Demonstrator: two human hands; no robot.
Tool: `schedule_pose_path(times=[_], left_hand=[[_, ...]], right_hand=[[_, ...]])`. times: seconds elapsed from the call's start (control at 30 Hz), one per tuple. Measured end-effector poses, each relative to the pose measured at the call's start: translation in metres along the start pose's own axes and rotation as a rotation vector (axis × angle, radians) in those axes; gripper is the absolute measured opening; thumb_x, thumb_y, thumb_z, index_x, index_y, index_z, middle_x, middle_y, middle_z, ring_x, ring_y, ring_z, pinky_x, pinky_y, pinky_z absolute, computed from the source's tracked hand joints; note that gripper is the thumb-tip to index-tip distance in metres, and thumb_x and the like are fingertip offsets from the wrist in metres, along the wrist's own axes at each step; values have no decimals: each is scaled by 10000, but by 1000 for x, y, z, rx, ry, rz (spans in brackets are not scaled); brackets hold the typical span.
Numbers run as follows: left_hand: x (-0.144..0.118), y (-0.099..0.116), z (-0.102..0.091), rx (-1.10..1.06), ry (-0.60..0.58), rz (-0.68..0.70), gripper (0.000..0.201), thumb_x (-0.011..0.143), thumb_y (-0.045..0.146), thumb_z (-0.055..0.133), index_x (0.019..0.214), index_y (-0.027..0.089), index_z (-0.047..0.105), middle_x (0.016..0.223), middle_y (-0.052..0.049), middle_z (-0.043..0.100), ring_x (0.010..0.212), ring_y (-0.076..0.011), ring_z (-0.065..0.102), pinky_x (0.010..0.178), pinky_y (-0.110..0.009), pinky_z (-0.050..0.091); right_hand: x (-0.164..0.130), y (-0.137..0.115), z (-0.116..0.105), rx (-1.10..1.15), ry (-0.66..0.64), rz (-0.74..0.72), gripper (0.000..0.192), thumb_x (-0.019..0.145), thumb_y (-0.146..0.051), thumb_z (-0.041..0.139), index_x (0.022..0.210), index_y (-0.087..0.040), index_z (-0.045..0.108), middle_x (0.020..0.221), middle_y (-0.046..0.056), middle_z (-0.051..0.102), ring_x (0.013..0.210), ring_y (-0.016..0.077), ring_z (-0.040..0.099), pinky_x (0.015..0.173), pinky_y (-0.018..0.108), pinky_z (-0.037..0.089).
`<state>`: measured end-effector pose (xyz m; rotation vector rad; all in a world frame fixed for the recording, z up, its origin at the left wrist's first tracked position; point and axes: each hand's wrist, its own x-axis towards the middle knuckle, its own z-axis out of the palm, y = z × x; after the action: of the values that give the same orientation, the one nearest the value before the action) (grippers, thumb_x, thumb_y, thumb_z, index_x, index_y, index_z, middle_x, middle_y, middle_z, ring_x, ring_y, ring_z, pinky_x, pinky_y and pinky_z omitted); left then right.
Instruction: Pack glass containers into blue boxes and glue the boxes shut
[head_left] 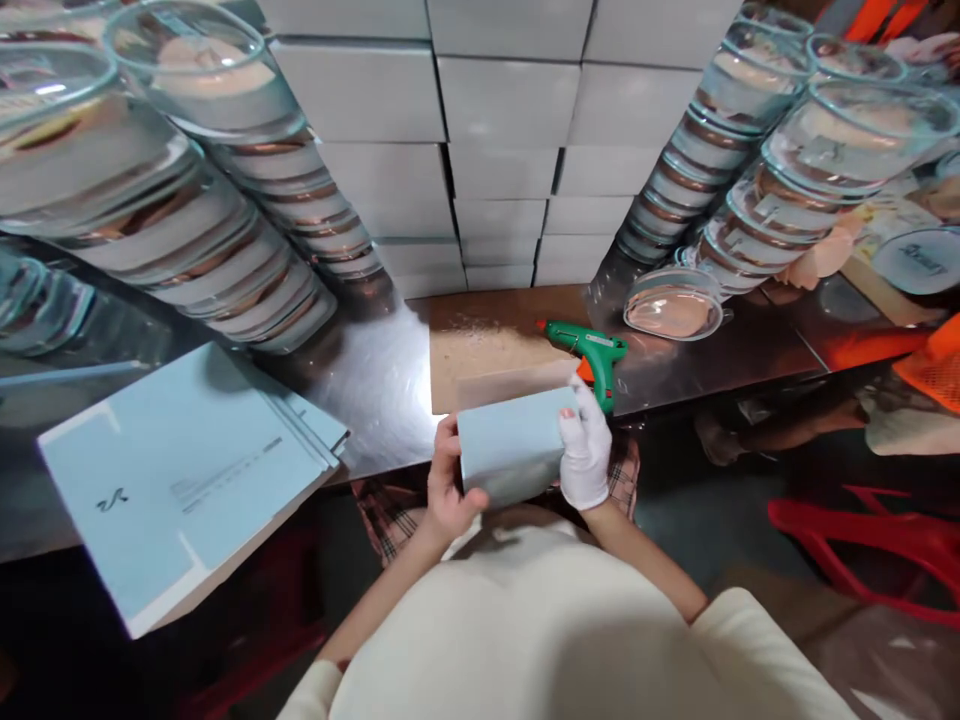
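Observation:
Between my two hands is a pale blue cardboard box [514, 445], tilted above the table's front edge close to my body. My bare left hand [452, 485] grips its left end, the thumb on the near side. On the right end rests my right hand [586, 450] in a white glove with bare fingertips, its thumb on the top face. Just beyond the box lies a green hot glue gun [589, 350] with an orange trigger, its nozzle pointing left. It sits partly on a brown cardboard sheet [487, 335].
Stacked white boxes [495, 160] form a wall at the back. Tall stacks of clear round containers [225, 240] stand left, with more clear containers [757, 220] at right. Flat printed blue sheets [172, 470] overhang the table's left front edge. A red chair [870, 550] is at right.

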<state>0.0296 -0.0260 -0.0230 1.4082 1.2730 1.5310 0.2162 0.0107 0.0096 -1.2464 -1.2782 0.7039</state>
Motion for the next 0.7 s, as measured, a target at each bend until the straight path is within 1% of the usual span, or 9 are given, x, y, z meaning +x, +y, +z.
schedule_pose_path(times=[0.1, 0.2, 0.3, 0.37, 0.4, 0.47, 0.53, 0.6, 0.7], left_hand=[[-2, 4, -1, 7, -112, 143, 612, 826, 653, 777, 1253, 266, 571, 1327, -139, 603, 1238, -304, 650, 1061, -501, 544], [-2, 7, -18, 99, -187, 229, 351, 860, 420, 810, 1131, 254, 660, 1271, -112, 642, 1164, -262, 674, 978, -398, 559], [2, 5, -36, 144, -39, 181, 303, 846, 436, 816, 1051, 242, 704, 1191, -88, 675, 1084, -251, 680, 949, -381, 553], [4, 3, -43, 164, 34, 116, 322, 841, 481, 809, 1030, 239, 711, 1098, -70, 685, 1070, -255, 671, 966, -391, 544], [4, 1, -44, 168, 40, 101, 335, 838, 498, 809, 1025, 238, 714, 1066, -66, 686, 1084, -261, 664, 983, -397, 537], [4, -2, -42, 165, 33, 95, 348, 843, 514, 805, 1033, 236, 716, 1070, -69, 688, 1139, -272, 650, 1029, -407, 516], [3, -5, -39, 169, 45, 95, 348, 866, 526, 784, 1053, 242, 713, 1104, -68, 691, 1186, -272, 638, 1071, -406, 492], [3, -7, -36, 187, 81, 76, 348, 891, 548, 755, 1058, 247, 706, 1113, -63, 694, 1213, -270, 630, 1104, -403, 470], [6, -5, -30, 176, 115, 65, 342, 915, 557, 729, 1055, 246, 698, 1088, -54, 697, 1176, -257, 639, 1102, -391, 465]], right_hand=[[4, 0, -4, 119, 16, 80, 561, 906, -349, 605, 1434, -261, 434, 1584, 159, 546, 1351, 256, 651, 1101, 426, 567], [19, 6, -26, 90, -38, 154, 559, 899, -391, 601, 1410, -241, 432, 1520, 193, 588, 1144, 235, 738, 939, 384, 624], [53, 14, -57, -370, 66, 243, 481, 912, -507, 594, 1263, -177, 593, 1361, 212, 670, 1060, 270, 742, 968, 439, 599], [81, 21, -72, -687, 41, 365, 482, 846, -514, 697, 1169, -158, 668, 1269, 205, 710, 1132, 318, 724, 1050, 475, 548], [95, 24, -77, -754, -11, 445, 475, 787, -478, 765, 1127, -155, 691, 1226, 196, 732, 1163, 337, 716, 1063, 471, 533], [116, 31, -81, -712, -114, 583, 414, 667, -371, 852, 996, -156, 721, 1084, 158, 777, 1142, 344, 725, 1006, 414, 546], [126, 35, -82, -585, -134, 640, 294, 606, -310, 862, 814, -168, 711, 879, 100, 782, 983, 306, 754, 860, 338, 569], [127, 34, -83, -473, -119, 644, 225, 636, -337, 821, 694, -180, 671, 706, 55, 736, 780, 246, 738, 696, 290, 559], [113, 24, -84, -330, -70, 619, 261, 705, -428, 738, 721, -188, 636, 633, 35, 705, 594, 187, 678, 552, 272, 536]])
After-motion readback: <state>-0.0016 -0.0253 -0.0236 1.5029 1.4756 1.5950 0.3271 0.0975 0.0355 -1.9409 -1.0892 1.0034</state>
